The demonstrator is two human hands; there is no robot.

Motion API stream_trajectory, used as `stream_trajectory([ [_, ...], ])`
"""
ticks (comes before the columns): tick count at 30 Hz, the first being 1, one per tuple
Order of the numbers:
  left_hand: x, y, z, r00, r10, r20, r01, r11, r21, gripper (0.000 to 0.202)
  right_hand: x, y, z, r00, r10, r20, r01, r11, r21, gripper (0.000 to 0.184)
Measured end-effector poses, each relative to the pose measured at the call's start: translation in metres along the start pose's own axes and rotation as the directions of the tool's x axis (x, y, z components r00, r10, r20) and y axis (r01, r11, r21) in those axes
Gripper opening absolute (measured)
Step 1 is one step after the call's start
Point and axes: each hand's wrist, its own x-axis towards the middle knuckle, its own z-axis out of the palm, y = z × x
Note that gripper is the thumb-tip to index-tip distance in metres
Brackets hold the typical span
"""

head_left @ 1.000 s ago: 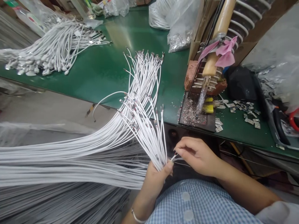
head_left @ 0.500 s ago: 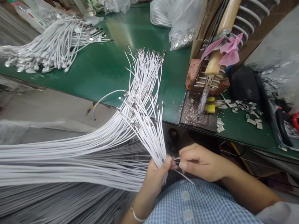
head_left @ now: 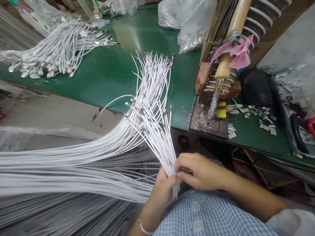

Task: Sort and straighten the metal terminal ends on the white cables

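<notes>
My left hand [head_left: 163,186] is closed round a bundle of thin white cables [head_left: 159,144], whose ends with small metal connectors point up toward the bench. My right hand [head_left: 197,170] is beside it, thumb and fingers pinched together at the bundle's right side; what lies in the pinch is too hidden to make out. Behind the held bundle, a larger sheaf of white cables [head_left: 154,77] lies on the green bench, its tips fanned out. Long white cables [head_left: 73,182] stretch away to the left at lap height.
A soldering iron [head_left: 222,67] with a pink cloth tie points down over a dark plate [head_left: 204,121] strewn with bits. Loose metal connectors [head_left: 258,113] lie to its right, near a black tray [head_left: 292,131]. Finished-looking cables [head_left: 61,46] and plastic bags [head_left: 193,32] rest on the green bench [head_left: 108,70].
My right hand has moved left, from apart to touching the bundle beside my left hand. A loose cable end that hung below the right hand no longer shows. The left hand keeps its hold.
</notes>
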Motion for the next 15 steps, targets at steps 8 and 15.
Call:
stream_trajectory([
  [8,0.001,0.007,0.006,0.998,-0.026,-0.061,0.026,1.000,0.005,0.032,-0.007,0.009,0.003,0.990,0.111,-0.087,-0.090,0.971,0.223,0.013],
  [15,0.000,0.006,0.002,0.998,0.023,-0.051,-0.020,0.998,0.066,0.027,-0.011,0.016,-0.001,0.976,0.190,-0.107,-0.105,0.839,0.535,0.006],
])
